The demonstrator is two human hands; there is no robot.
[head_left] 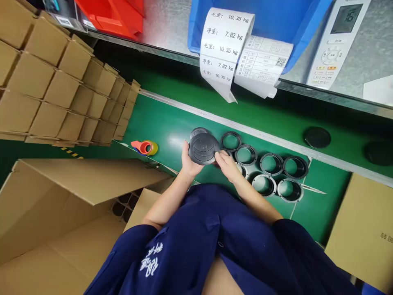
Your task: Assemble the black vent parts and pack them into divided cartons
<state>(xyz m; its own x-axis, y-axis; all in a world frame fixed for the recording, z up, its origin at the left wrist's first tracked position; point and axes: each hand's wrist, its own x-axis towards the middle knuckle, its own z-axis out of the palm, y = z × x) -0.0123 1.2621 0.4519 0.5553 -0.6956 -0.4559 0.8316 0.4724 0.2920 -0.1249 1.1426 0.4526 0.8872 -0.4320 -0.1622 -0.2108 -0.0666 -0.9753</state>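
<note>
A round black cap (204, 148) with a raised mark and curved lines on its face lies between my two hands, above the green bench. My left hand (189, 161) grips it from the lower left, thumb along its edge. At its right edge the fingers of my right hand (226, 163) are closed on the rim. Another dark round piece (199, 131) shows partly behind the cap; whether it is held or rests on the bench I cannot tell. Several open black rings (246, 155) stand to the right of my right hand, some with silvery rims (264, 185).
An orange tape dispenser (144, 147) lies left on the green bench (172, 123). Cardboard dividers (61, 82) and an open carton (76, 176) fill the left. Overhead, a shelf edge holds a blue bin (276, 24), label strips (221, 45) and a remote (337, 45). Black discs (317, 137) lie right.
</note>
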